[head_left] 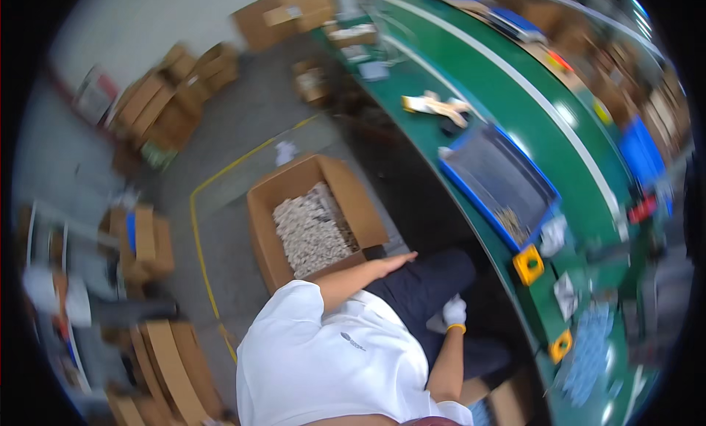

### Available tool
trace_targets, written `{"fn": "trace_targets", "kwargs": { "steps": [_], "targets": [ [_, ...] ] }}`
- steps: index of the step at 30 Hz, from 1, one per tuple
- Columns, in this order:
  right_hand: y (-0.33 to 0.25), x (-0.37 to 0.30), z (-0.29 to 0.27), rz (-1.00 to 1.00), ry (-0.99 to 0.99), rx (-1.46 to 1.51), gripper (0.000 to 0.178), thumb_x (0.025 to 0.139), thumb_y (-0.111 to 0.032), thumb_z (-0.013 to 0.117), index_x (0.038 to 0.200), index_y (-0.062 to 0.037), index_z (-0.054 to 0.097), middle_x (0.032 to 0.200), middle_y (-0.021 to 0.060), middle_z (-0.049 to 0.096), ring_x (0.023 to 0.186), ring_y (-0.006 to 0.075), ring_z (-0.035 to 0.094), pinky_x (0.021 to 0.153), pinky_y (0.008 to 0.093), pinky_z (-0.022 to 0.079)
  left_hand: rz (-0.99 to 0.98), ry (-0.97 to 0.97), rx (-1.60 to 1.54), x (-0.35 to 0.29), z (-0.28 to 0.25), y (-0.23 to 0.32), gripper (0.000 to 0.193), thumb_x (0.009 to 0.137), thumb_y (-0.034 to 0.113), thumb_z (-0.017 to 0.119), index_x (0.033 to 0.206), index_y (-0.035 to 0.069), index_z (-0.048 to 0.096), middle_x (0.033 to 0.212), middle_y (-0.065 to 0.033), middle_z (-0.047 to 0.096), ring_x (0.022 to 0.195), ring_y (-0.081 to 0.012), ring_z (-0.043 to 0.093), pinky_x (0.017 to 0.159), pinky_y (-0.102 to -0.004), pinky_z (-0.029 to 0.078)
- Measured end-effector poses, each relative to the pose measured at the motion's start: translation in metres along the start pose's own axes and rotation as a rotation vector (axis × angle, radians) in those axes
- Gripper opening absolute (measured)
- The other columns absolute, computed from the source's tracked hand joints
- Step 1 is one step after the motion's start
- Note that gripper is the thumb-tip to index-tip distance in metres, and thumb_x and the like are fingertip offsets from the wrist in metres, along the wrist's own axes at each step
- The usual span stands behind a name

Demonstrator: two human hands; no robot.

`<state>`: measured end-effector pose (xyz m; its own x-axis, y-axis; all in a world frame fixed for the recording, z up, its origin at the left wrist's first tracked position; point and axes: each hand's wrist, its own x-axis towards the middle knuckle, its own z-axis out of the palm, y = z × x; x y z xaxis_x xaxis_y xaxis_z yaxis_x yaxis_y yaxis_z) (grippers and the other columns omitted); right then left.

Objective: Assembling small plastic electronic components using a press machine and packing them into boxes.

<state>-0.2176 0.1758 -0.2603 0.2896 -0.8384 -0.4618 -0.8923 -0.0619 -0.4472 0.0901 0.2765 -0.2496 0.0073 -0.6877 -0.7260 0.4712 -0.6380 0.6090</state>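
My left hand (pixel 399 262) is bare, its fingers stretched out flat above my dark trousers (pixel 434 279). It holds nothing and is close to the near edge of an open cardboard box (pixel 365 205). Many small white pieces (pixel 309 227) fill that box; their kind is too blurred to tell. My right hand (pixel 454 312) wears a white glove with a yellow cuff. It hangs low by my leg, and its fingers are too blurred to read. On the green bench (pixel 434 65) to the right lies a blue-rimmed tray (pixel 496 172), with thin tan pieces (pixel 510 224) in its near corner.
Yellow block-like holders (pixel 528 265) and a pale blue cloth-like heap (pixel 588 345) are on the bench near me. Farther up lie light-coloured gloves (pixel 437 106). Cardboard boxes (pixel 158 106) stack along the left wall. Another person (pixel 62 301) is at the far left.
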Motion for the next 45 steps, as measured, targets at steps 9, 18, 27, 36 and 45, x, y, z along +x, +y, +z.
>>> {"fn": "trace_targets", "kwargs": {
  "steps": [9,18,27,36,45],
  "targets": [
    [0.02,0.121,0.085,-0.317,-0.553,-0.383,0.038,0.106,-0.032,0.059,0.125,-0.0053,0.078,0.126,0.0215,0.079,0.117,0.0436,0.075,0.104,0.0505,0.059,-0.017,0.187,0.491,0.022,0.009,-0.009,0.082,0.109,0.066,0.047,0.159,0.002,0.059,0.168,-0.0247,0.052,0.16,-0.0398,0.043,0.129,-0.0503,0.035],
    [0.043,0.127,0.058,-0.281,-0.588,-0.231,0.037,0.108,-0.028,0.055,0.125,-0.0064,0.079,0.126,0.0218,0.079,0.116,0.0431,0.075,0.103,0.0523,0.058,0.015,0.125,0.655,0.057,0.007,-0.039,0.065,0.113,0.056,0.042,0.151,0.01,0.069,0.157,-0.0202,0.064,0.148,-0.041,0.057,0.125,-0.0506,0.041],
    [-0.005,-0.02,-0.04,-0.09,-0.047,0.289,0.04,0.109,-0.04,0.058,0.133,-0.0116,0.074,0.121,0.025,0.077,0.114,0.0469,0.073,0.101,0.0527,0.058,-0.052,0.041,0.225,0.036,-0.016,0.01,0.071,0.118,0.048,0.031,0.157,-0.005,0.058,0.156,-0.0182,0.064,0.141,-0.0312,0.062,0.126,-0.0405,0.042],
    [0.01,-0.215,-0.192,0.012,0.857,0.52,0.021,0.101,-0.016,0.07,0.113,-0.0025,0.081,0.107,0.0183,0.081,0.094,0.0372,0.079,0.09,0.0447,0.062,0.121,0.029,0.193,0.055,0.032,0.047,0.056,0.117,0.044,0.046,0.147,0.0,0.062,0.139,-0.0136,0.069,0.127,-0.0276,0.066,0.111,-0.0405,0.052],
    [0.143,-0.208,-0.316,0.459,1.458,-0.207,0.042,0.093,-0.032,0.084,0.13,-0.0134,0.078,0.138,0.021,0.068,0.125,0.04,0.065,0.108,0.0514,0.054,1.566,-0.367,1.001,-0.076,0.193,0.194,0.011,0.096,0.005,0.077,0.092,0.001,0.067,0.082,-0.0138,0.063,0.072,-0.0323,0.06,0.068,-0.0418,0.049]
  ]
}}
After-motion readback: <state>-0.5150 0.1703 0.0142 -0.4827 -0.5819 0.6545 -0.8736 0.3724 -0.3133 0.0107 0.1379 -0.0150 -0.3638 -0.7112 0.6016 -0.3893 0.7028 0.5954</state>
